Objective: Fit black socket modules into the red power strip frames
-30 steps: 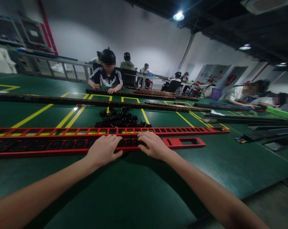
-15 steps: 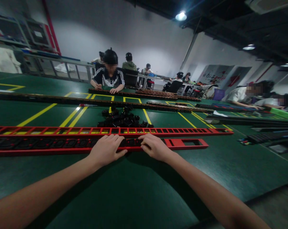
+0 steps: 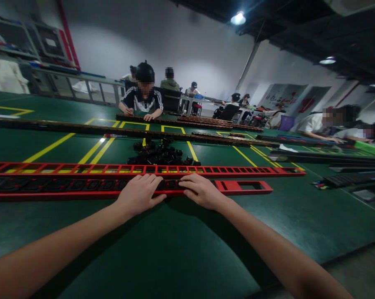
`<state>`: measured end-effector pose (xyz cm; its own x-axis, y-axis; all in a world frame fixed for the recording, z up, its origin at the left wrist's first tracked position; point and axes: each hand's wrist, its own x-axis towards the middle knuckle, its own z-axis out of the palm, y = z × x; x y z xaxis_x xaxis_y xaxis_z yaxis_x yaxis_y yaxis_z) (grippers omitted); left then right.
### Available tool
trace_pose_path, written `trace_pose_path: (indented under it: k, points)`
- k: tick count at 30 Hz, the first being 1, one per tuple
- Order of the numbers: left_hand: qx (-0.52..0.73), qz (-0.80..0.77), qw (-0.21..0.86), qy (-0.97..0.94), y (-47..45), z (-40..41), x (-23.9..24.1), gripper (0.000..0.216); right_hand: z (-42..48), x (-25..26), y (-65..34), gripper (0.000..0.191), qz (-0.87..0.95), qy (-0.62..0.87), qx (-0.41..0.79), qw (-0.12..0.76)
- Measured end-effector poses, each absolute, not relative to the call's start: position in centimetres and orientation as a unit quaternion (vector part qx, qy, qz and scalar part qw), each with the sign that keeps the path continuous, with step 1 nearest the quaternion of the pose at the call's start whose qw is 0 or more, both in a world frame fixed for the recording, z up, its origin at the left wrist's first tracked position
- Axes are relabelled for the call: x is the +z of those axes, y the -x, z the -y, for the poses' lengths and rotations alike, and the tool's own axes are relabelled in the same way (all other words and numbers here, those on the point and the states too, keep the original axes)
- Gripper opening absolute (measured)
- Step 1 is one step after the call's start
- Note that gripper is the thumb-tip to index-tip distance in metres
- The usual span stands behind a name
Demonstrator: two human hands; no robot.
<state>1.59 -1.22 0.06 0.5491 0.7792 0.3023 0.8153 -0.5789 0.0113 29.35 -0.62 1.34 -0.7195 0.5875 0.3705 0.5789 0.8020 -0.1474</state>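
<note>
Nearest me lies a long red slotted frame [image 3: 243, 186], its slots filled with black parts [image 3: 91, 185] over much of its left part. My left hand [image 3: 140, 193] is laid across it, fingertips over the far side and thumb at the near edge, gripping the frame. Just to the right, my right hand [image 3: 203, 192] rests on the same frame with fingers stretched leftward and thumb apart. Its fingertips touch the row of small black pieces [image 3: 170, 185] showing between the hands. Whatever lies beneath my palms is hidden.
Behind it runs a second red frame [image 3: 225, 170] with open slots. A heap of black parts [image 3: 156, 154] sits beyond, then a long dark strip [image 3: 97, 131]. Across the green table [image 3: 181, 253] a person [image 3: 142, 99] works; others sit farther off and at right.
My right hand's fingers have straightened from a curled pose and shifted slightly left along the frame. The left hand stays in place. The view has tilted a little.
</note>
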Motion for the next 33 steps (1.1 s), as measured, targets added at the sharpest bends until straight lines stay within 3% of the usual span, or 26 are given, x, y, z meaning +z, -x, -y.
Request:
trace_pose_path:
  k: [7, 11, 16, 24, 33]
  points:
    - [-0.156, 0.442, 0.082, 0.88, -1.5, 1.0, -0.6, 0.049, 0.8, 1.6, -29.2, 0.033, 0.927, 0.315, 0.014, 0.202]
    - [-0.178, 0.381, 0.129, 0.898, -1.4, 1.1, -0.9, 0.047, 0.7, 1.5, -29.2, 0.042, 0.922, 0.327, 0.02, 0.204]
    - [-0.165, 0.29, 0.149, 0.931, -1.6, 1.0, -1.2, 0.048, 0.8, 1.4, -29.1, 0.035, 0.927, 0.317, -0.003, 0.201]
    - [-0.137, 0.285, 0.146, 0.937, -1.8, 0.8, -1.3, 0.055, 0.9, 1.5, -28.7, 0.03, 0.93, 0.313, -0.028, 0.193]
    - [-0.214, 0.362, 0.141, 0.896, -1.8, 1.5, -1.2, 0.048, 0.8, 1.5, -28.0, 0.064, 0.914, 0.39, -0.042, 0.099]
